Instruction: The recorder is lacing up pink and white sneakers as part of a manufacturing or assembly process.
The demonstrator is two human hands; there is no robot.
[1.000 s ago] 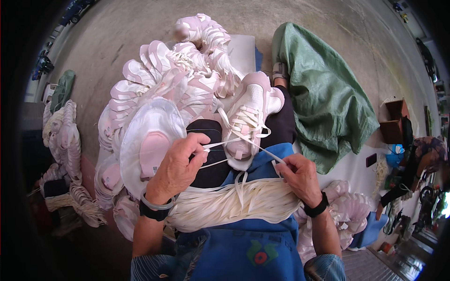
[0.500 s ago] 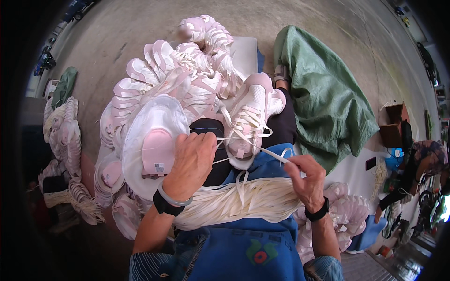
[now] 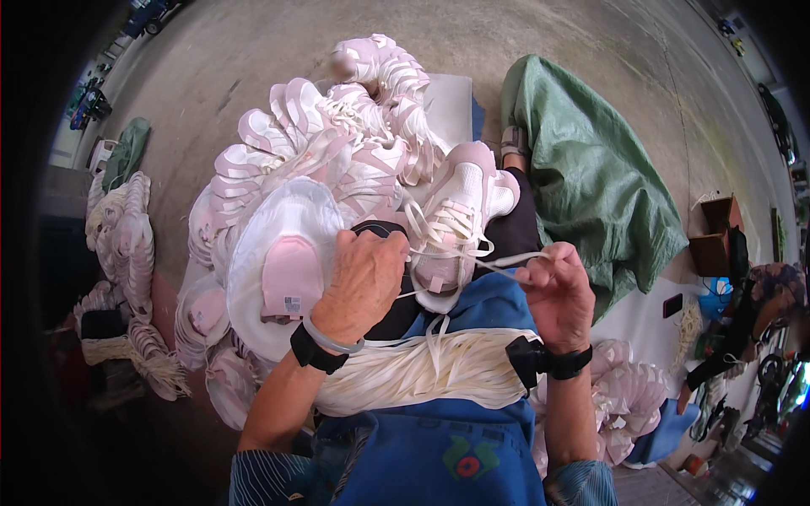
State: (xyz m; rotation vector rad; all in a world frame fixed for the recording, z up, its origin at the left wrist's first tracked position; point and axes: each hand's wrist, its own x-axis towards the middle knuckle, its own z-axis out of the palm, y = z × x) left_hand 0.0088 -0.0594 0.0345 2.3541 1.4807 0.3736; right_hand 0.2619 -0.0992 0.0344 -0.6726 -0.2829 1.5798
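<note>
- Step in hand, judged: lacing the pink-and-white sneaker lying on the lap, toe pointing away.
- Left hand just left of the sneaker, fingers curled shut, apparently pinching a white lace at the eyelet rows; exact grip hidden by the knuckles.
- Right hand just right of the sneaker and nearer the body, fingers closed on the lace's other end, drawn taut across to the shoe.
- Bundle of loose laces across the blue apron, directly below the sneaker.
- Next move, judged: needs slack and a free lace tip aimed at the next eyelet.
- Heap of finished pink shoes crowding the sneaker's left and far sides; green cloth close on its right.
- Open room only between sneaker and body.
</note>
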